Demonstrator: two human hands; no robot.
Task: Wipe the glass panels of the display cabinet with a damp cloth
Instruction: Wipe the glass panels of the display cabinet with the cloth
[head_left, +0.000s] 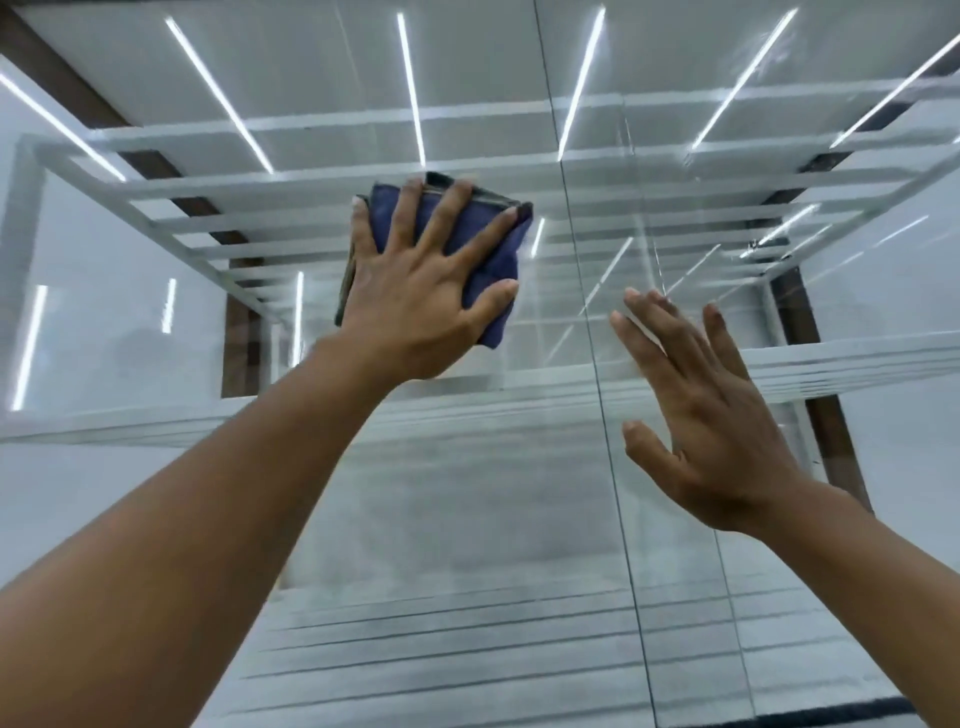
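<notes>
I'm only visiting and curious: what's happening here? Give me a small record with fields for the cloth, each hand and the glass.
Cloth: dark blue cloth, folded, flat against the glass
Left hand: left hand with fingers spread, pressing on the cloth
Right hand: right hand raised with straight fingers, holding nothing; contact with the glass unclear
Glass: glass panel, with a vertical seam between the two hands
Behind the glass: pale shelves
Lights: bright light strips show near the top

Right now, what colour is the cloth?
Dark blue cloth, seen best in the head view.
</notes>
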